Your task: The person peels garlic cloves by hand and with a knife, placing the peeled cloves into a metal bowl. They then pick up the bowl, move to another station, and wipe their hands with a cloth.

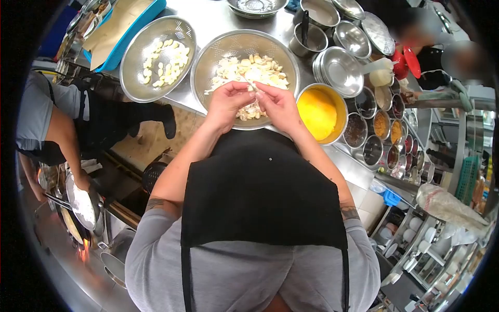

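Observation:
Both of my hands meet over a large metal colander (204,67) holding a heap of garlic cloves (254,69) with papery skins. Fingertips and thumb of my left hand (226,105) are pinched on a small pale garlic clove (252,87). My right hand (281,108) pinches the same clove from the other side; the fingers partly cover it. To the left, a second perforated colander (133,57) contains peeled cloves (169,66). A metal pot of bright yellow liquid (318,115) stands just right of my right hand.
Metal bowls (340,73) and a pot with a black handle (307,40) crowd the counter. Containers of spices (381,125) line the right side. A blue tray (112,60) is at upper left. Another person (57,119) holds a pan over a flaming stove on the left.

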### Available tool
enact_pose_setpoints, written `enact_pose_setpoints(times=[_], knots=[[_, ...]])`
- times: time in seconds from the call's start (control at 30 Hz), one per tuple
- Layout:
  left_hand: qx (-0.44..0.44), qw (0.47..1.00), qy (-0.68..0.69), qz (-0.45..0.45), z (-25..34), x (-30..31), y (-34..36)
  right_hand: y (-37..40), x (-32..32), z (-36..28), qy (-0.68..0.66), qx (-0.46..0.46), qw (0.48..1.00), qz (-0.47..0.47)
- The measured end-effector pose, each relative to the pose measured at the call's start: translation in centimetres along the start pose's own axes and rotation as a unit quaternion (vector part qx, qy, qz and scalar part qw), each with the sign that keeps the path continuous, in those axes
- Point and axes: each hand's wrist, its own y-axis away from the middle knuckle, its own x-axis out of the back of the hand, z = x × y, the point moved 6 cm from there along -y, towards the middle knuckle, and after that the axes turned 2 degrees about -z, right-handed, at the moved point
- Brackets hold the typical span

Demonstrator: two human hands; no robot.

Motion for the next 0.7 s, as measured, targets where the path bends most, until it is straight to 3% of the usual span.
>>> enact_pose_setpoints(times=[0.57, 0.7], knots=[[0.024, 0.999, 0.026, -0.036, -0.7, 0.8, 0.0, 0.3, -0.1, -0.4, -0.104, -0.086, 0.990, -0.032], [0.026, 0.998, 0.025, -0.051, -0.4, 1.0, 0.0, 0.3, -0.1, -0.2, -0.076, -0.075, 0.993, -0.055]])
